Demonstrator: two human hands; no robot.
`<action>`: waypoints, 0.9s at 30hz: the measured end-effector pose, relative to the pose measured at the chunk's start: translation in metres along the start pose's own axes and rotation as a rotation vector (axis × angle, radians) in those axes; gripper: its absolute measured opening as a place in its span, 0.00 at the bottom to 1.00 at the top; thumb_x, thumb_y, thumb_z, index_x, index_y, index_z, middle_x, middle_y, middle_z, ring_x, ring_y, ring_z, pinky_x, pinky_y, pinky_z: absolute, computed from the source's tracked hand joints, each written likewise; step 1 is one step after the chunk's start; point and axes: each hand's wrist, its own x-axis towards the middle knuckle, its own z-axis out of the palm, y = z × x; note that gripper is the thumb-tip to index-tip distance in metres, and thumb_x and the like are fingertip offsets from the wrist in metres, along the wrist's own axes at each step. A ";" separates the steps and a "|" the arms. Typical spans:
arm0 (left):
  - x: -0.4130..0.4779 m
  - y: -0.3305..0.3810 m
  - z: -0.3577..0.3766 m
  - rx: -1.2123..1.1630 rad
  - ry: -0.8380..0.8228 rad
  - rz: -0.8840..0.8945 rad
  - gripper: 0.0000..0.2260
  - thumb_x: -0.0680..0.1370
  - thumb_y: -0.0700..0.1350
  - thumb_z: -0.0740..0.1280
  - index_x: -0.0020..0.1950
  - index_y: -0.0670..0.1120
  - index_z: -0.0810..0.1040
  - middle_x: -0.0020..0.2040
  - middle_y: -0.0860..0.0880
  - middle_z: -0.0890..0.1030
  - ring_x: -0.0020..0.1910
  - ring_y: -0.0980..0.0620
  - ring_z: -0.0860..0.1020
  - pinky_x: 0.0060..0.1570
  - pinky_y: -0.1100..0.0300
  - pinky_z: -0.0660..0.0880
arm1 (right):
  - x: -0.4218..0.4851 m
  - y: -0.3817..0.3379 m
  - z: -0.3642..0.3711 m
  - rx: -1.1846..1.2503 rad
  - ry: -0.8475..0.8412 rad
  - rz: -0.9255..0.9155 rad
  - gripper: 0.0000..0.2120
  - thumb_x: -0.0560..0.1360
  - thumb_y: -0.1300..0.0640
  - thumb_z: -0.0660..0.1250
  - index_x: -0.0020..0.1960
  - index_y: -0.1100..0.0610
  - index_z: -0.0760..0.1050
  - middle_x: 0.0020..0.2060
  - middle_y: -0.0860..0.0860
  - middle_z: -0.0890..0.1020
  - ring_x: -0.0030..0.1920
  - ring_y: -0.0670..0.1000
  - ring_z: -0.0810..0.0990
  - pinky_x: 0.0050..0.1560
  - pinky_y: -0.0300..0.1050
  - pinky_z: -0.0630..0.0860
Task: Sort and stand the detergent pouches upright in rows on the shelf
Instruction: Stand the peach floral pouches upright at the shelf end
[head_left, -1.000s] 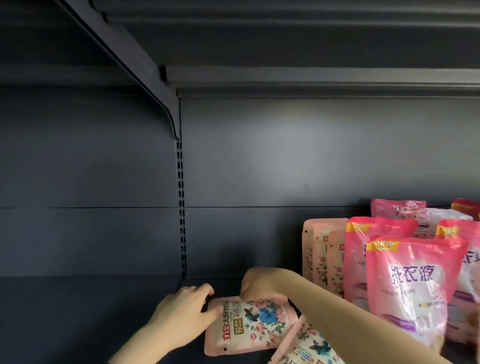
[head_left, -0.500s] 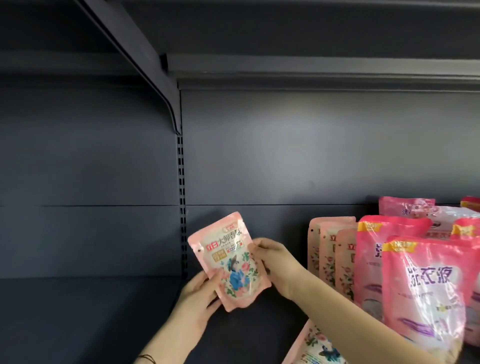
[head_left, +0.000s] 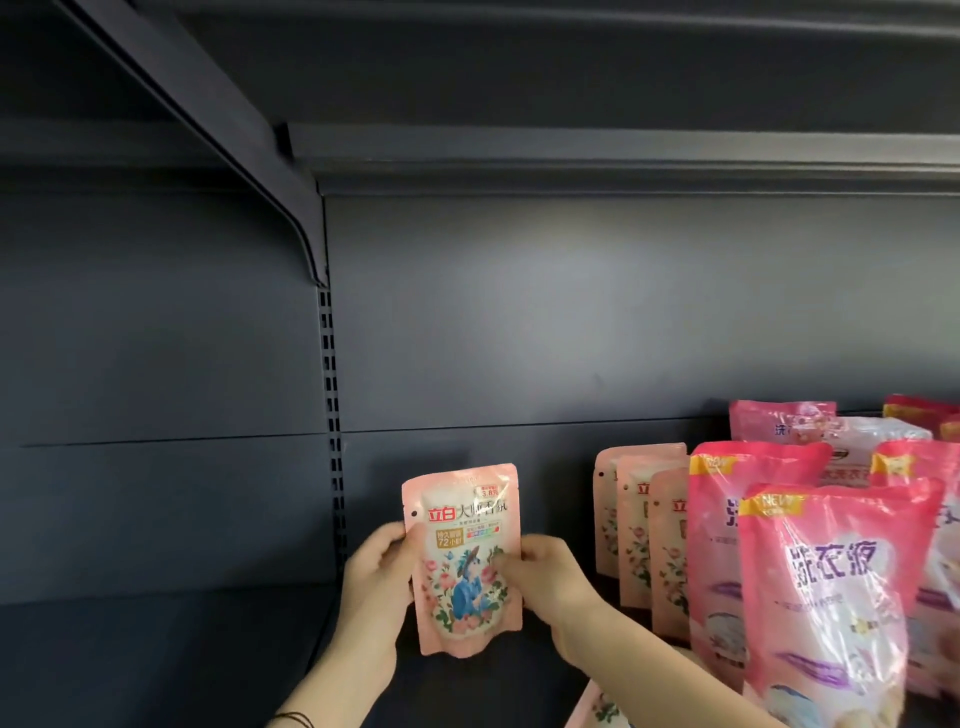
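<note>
Holding a floral pouch (head_left: 462, 561) upright in both hands, just right of the slotted upright (head_left: 332, 441), label facing out. Can't tell whether its base touches the shelf (head_left: 156, 649) or hangs just above it.

Left hand (head_left: 379, 571) is curled round the pouch edge nearest the upright. Right hand (head_left: 545, 582) pinches the far edge, fingers across the print. The two-sided grip makes sense: it's a soft pack that flops if held from one side, and this keeps it square for placing.

Further right of the upright, matching floral pouches (head_left: 639, 535) stand one behind another, labels out. Even further from the upright, big pink pouches (head_left: 826, 587) stand in their own rows, so types look kept apart on that side. Low in view, right of the upright, a flat floral pouch (head_left: 597, 706) is only partly visible and not stood up.

Judgement: the step in hand is standing this one. The gap between the upright and the floral row is open, so the likely target is next in that row.

Risk: if the bottom gusset isn't spread, the pouch tips forward on release. Seat the base flat first, then let go, one hand at a time.
</note>
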 end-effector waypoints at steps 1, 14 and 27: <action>0.000 0.003 0.000 -0.012 0.007 0.023 0.07 0.80 0.45 0.64 0.50 0.43 0.79 0.47 0.46 0.84 0.49 0.48 0.82 0.52 0.49 0.79 | -0.002 -0.003 0.001 0.032 0.020 -0.022 0.05 0.78 0.60 0.64 0.50 0.58 0.79 0.49 0.52 0.84 0.48 0.49 0.84 0.47 0.46 0.82; -0.077 0.081 0.059 -0.363 -0.045 0.197 0.12 0.78 0.54 0.62 0.52 0.46 0.77 0.46 0.49 0.86 0.44 0.48 0.85 0.43 0.48 0.81 | -0.088 -0.042 -0.030 0.287 0.198 -0.488 0.07 0.80 0.60 0.61 0.45 0.60 0.75 0.39 0.49 0.84 0.42 0.46 0.85 0.39 0.42 0.80; -0.155 0.058 0.173 -0.224 -0.259 0.262 0.13 0.75 0.55 0.61 0.49 0.48 0.79 0.46 0.49 0.85 0.47 0.52 0.84 0.47 0.57 0.80 | -0.147 0.016 -0.169 0.258 0.476 -0.545 0.10 0.75 0.65 0.66 0.37 0.56 0.79 0.30 0.53 0.82 0.31 0.45 0.79 0.36 0.35 0.75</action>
